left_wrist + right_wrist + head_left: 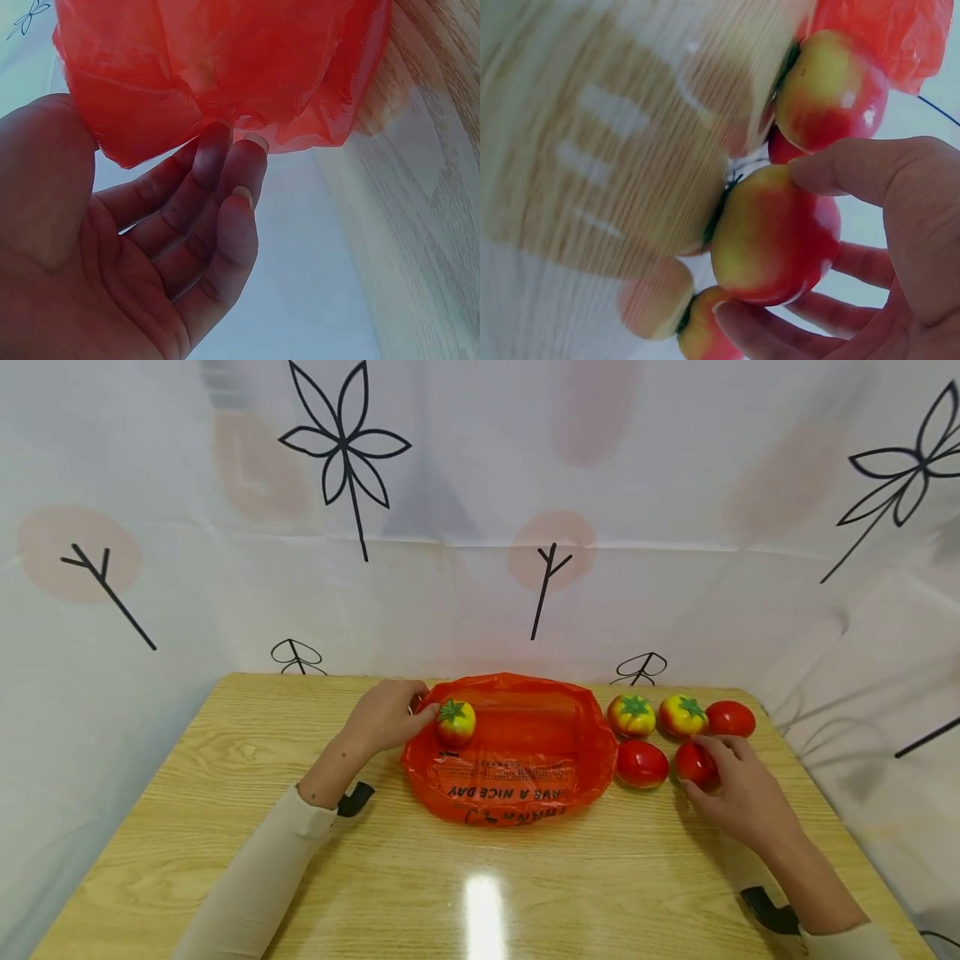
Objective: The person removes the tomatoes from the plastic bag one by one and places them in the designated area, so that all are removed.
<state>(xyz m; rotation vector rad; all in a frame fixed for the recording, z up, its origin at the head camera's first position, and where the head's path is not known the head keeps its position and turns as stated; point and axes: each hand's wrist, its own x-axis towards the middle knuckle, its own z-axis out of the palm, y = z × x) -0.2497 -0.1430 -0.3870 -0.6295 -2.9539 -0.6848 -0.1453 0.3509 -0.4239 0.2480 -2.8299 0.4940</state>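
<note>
A red plastic bag (pixel 517 810) with black print lies spread open on the table, its rim rolled outward. Inside it, near the left side, sits a yellow-and-red toy tomato (pixel 457 727) with a green star-shaped top. My left hand (pixel 386 714) holds the bag's left rim; in the left wrist view its fingers curl beneath the red plastic (pixel 225 67). On the right, my right hand (pixel 742 789) grips a toy tomato (pixel 776 236) between thumb and fingers, its red side up in the head view. Beside it lies another red toy tomato (pixel 641 765).
Behind the gripped tomato, more toy tomatoes stand in a row: two with green tops up, a left one (pixel 632 717) and a middle one (pixel 683 717), and a red one (pixel 731 718). The wooden table (pixel 375 893) ends at a patterned white cloth (pixel 465 593).
</note>
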